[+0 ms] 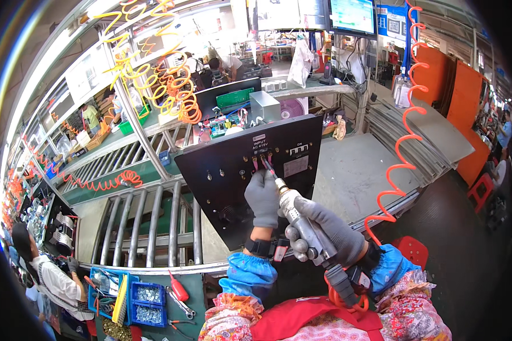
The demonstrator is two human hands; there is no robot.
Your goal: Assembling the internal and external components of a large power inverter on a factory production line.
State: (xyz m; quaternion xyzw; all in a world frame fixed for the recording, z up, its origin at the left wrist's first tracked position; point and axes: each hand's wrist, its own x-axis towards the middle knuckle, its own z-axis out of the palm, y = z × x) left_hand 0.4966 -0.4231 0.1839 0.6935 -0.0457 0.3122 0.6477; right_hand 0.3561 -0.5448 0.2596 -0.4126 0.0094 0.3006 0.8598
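My right hand (338, 233), in a grey glove, is wrapped round a silver air screwdriver (302, 221). The driver's thin bit slants up to the terminals (263, 161) on a black metal panel (213, 196). Beside the bit, my left hand (262, 199), also gloved in grey, has its fingertips drawn together against the panel, just under the pinkish pieces at the terminals. Whatever those fingertips hold is hidden. The panel stands tilted, its face toward me, with a green circuit board (235, 98) and a grey metal box (265, 107) behind it.
Metal rollers (153, 224) run left of the panel. Blue bins of small hardware (149, 294), a red squeeze bottle (178, 288) and pliers lie at lower left. An orange coiled hose (397, 165) hangs at right, by stacked grey sheets (407, 142). Another person (57, 278) works at far left.
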